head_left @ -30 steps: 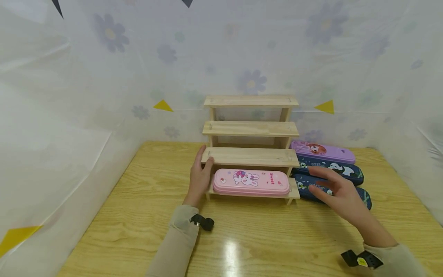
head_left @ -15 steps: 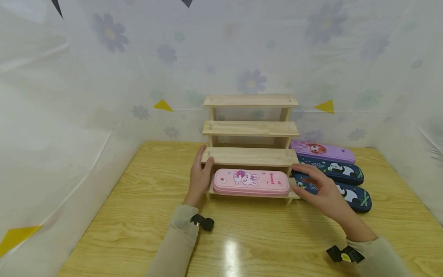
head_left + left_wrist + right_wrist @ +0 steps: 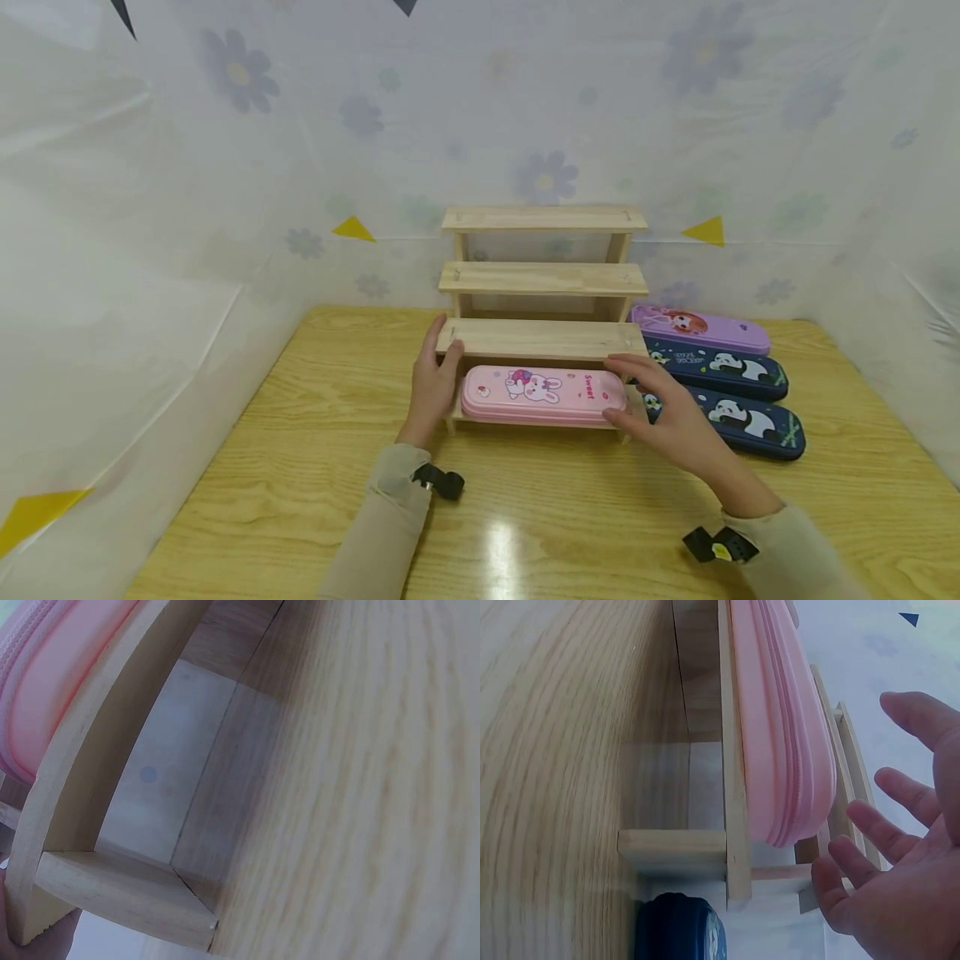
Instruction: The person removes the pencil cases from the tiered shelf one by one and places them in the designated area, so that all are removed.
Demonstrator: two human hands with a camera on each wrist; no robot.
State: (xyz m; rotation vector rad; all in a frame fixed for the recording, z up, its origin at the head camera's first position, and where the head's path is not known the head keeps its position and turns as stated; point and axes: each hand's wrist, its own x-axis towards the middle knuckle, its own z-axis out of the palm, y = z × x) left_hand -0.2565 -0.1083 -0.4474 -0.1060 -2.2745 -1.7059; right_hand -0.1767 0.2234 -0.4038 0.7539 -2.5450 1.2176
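A pink pencil case (image 3: 543, 394) with a rabbit print lies flat on the lowest step of a stepped wooden shelf (image 3: 542, 337). At the shelf's left end my left hand (image 3: 432, 383) holds the second-lowest board, thumb in front and fingers at its side. A bit of that hand (image 3: 45, 941) shows by the wood in the left wrist view. Over the right end of the pencil case hovers my right hand (image 3: 671, 425), thumb and fingers spread. The right wrist view shows its fingers (image 3: 889, 832) apart from the case (image 3: 780, 750).
Right of the shelf lie a purple pencil case (image 3: 712, 331) and two dark blue panda ones, the farther (image 3: 731, 371) and the nearer (image 3: 750, 425). They sit close to the shelf's right side on the wooden table (image 3: 300, 467). A flowered curtain (image 3: 465, 100) closes off the back.
My right hand has moved left, from above the panda pencil cases to the right end of the pink one. The left hand and the shelf have stayed put.
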